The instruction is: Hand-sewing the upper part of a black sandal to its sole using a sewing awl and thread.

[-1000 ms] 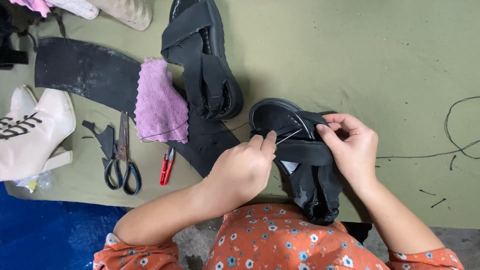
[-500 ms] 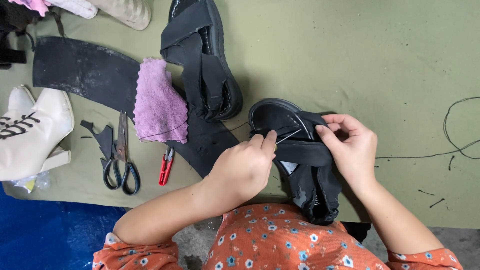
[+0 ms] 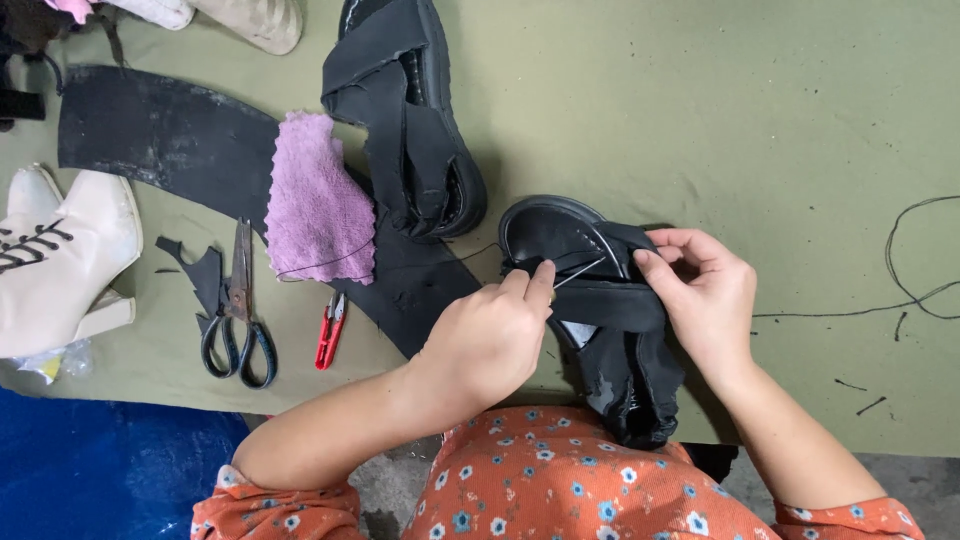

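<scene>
A black strapped sandal (image 3: 600,300) lies at the near edge of the olive table (image 3: 700,120), toe pointing away from me. My left hand (image 3: 490,335) pinches a thin metal needle (image 3: 578,273) at the sandal's front strap, with dark thread trailing left across the table. My right hand (image 3: 705,295) grips the sandal's cross strap from the right side, thumb on top. A second black sandal (image 3: 410,120) lies further back, its straps loose.
A purple cloth (image 3: 315,200) rests on a black rubber sheet (image 3: 160,135). Scissors (image 3: 240,300) and red thread snips (image 3: 331,328) lie at the left. A cream lace-up heeled boot (image 3: 55,260) sits at the far left. Loose black thread (image 3: 900,290) lies at the right.
Both hands stay on the sandal; my left hand's fingers have shifted very slightly at the strap. Nothing else has moved.
</scene>
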